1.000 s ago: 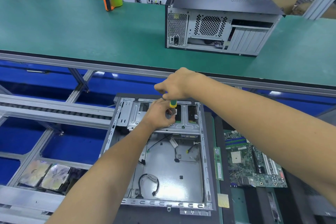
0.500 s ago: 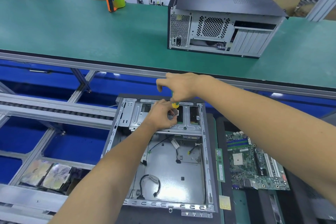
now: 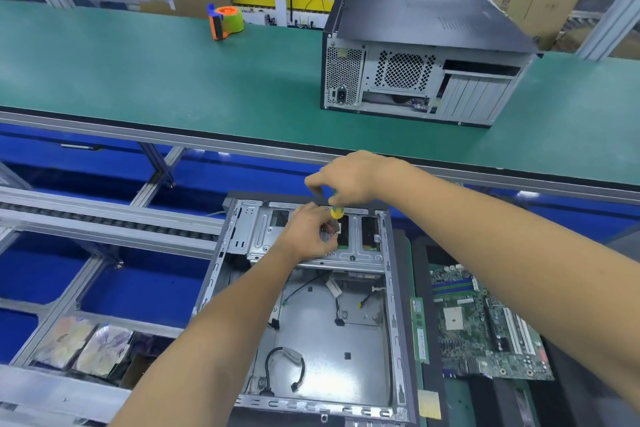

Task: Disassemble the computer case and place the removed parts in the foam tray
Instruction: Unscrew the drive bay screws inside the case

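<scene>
While the right hand [image 3: 349, 180] grips the yellow-and-green handle of a screwdriver [image 3: 336, 211] held upright, the left hand [image 3: 308, 232] pinches at something small just under the tip; what it is cannot be told.

Item: drive cage [image 3: 311, 243], sheet steel, bridging the far end of the open computer case [image 3: 391, 305], at 12 o'clock within it. Judged stiff, light, sharp along stamped edges; take by the flat side rails, not the slots.

Item: computer case, on the near bench, lid off, loose cables [image 3: 284, 367] on its floor. Judged moderately heavy, rigid.

Item: motherboard [image 3: 485, 326], at 3 o'clock of the case, with a memory stick [image 3: 419, 329] between. Judged fragile; hold by edges.

Item: second computer case [image 3: 422, 55], closed, on the green bench [image 3: 138, 80] at 12 o'clock; tape dispenser [image 3: 225, 20] at 11.
</scene>
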`<state>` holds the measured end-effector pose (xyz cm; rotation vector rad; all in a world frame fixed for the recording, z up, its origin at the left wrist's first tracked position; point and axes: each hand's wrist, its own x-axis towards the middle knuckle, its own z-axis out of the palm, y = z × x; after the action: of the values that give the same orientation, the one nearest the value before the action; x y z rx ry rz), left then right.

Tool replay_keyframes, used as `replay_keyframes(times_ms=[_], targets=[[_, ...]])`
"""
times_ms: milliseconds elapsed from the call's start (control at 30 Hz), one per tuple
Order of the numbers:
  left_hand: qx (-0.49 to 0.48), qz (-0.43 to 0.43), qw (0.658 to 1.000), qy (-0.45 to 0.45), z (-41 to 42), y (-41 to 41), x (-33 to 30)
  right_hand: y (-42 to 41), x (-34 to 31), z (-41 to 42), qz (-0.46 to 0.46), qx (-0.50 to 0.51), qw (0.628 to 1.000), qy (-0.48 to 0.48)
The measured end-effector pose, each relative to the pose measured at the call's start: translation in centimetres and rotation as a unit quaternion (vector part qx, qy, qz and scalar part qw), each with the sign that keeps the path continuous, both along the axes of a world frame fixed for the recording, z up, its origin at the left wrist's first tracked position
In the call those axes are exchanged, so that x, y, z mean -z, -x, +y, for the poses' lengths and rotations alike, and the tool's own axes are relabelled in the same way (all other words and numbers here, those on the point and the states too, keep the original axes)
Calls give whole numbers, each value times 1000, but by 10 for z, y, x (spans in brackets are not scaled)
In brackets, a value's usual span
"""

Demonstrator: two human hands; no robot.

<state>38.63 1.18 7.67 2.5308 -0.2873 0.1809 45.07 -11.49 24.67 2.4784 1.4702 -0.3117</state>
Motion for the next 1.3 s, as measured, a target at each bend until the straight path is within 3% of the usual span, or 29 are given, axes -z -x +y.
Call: replay_keyframes(times_ms=[100,333,500,633,833,967,1067,1167,1200,1233,1300], targets=[[7,-3,1000,8,1,0,2,3,2,-8,18,-22,999,-40],[1,-37,999,37,0,2,8,-5,3,-36,15,60,993,-104],[2,-28,997,71,4,1,11,-5,3,-54,35,100,991,-82],[-36,19,988,150,5,4,10,-7,5,-66,39,115,990,-68],[-119,25,956,267,6,2,8,-12,8,-83,47,129,987,-84],[-155,37,906,393,-2,1,0,-17,9,-92,44,134,986,-86],[-202,73,829,515,-17,-5,-6,-20,8,-96,49,138,985,-89],[-239,162,771,568,-32,-15,-11,-22,7,-98,39,134,987,-81],[-220,192,777,558,-38,-17,-12,-23,7,-98,35,131,988,-78],[-187,212,807,519,-43,-18,-12,-24,7,-98,32,128,988,-75],[-95,219,892,383,-52,-18,-7,-25,9,-98,29,127,989,-71]])
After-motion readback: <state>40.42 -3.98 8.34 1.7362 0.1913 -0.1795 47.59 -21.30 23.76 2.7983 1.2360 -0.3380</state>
